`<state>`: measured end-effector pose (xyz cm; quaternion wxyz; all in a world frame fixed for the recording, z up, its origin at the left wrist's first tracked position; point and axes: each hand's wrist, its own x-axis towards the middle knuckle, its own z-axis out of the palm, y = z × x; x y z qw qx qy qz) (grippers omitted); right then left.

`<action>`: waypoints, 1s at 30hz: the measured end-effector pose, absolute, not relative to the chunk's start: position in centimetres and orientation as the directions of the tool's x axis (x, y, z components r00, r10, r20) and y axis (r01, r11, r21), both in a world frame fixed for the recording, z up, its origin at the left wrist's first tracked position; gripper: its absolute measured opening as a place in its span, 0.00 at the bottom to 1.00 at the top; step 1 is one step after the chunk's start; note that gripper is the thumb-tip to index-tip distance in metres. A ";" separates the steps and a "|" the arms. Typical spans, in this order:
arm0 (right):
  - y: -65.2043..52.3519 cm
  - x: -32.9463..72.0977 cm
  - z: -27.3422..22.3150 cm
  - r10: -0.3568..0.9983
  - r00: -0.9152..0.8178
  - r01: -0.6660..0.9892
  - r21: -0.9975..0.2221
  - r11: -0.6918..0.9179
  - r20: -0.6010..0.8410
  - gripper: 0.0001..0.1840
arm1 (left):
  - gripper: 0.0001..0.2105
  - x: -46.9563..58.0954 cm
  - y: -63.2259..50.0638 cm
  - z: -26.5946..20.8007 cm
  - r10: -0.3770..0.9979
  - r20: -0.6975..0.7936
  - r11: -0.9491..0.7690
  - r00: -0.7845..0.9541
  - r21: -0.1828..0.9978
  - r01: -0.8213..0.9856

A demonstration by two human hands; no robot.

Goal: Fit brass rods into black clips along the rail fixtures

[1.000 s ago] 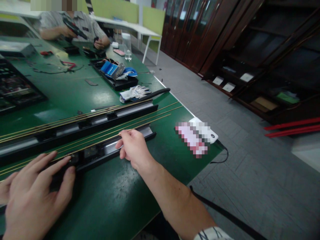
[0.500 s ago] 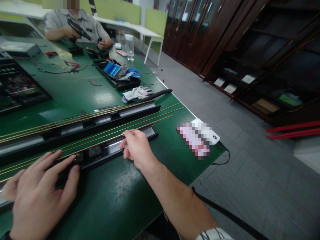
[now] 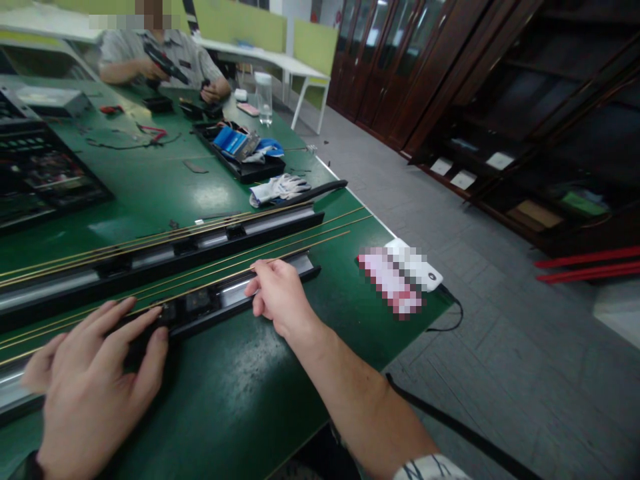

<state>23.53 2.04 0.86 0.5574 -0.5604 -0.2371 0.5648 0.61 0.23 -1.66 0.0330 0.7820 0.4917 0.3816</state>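
In the head view my right hand (image 3: 280,299) pinches a thin brass-coloured rod (image 3: 323,240) between thumb and forefinger. That rod runs lengthwise over a long black rail (image 3: 235,293) with silvery inner sections, nearest to me. My left hand (image 3: 103,380) lies spread across the left part of the same rail, its fingertips at the rod and a dark fitting. It hides the rail beneath it. Just beyond, more thin rods (image 3: 320,227) lie on the green table. Farther back is a second black rail (image 3: 250,241), with several rods along it.
Beyond the rails are white gloves (image 3: 280,190), a black tray (image 3: 250,172) with blue items, and a clear bottle (image 3: 264,100). A white device (image 3: 430,275) lies by the right table edge. Across the table a person (image 3: 165,57) holds a dark power tool (image 3: 167,65).
The view has shifted slightly, so everything sits a little farther right. Both hands stay at nearly the same places on the rail and rod.
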 end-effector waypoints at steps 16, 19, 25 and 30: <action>1.8 23.3 1.4 0.897 0.325 -0.266 -0.939 -0.218 -0.300 0.11 | 0.13 0.8 0.0 -1.3 0.781 0.584 -0.438 0.221 0.261 0.860; 1.7 23.3 1.4 0.905 0.326 -0.254 -0.947 -0.194 -0.273 0.12 | 0.13 0.8 -0.1 -1.2 0.792 0.576 -0.431 0.205 0.288 0.855; 1.7 23.3 1.3 0.904 0.340 -0.245 -0.952 -0.181 -0.259 0.14 | 0.13 0.8 -0.2 -1.3 0.801 0.567 -0.429 0.190 0.324 0.843; 1.8 23.5 1.2 0.909 0.334 -0.246 -0.954 -0.172 -0.250 0.13 | 0.13 0.7 -0.2 -1.2 0.803 0.565 -0.433 0.189 0.336 0.836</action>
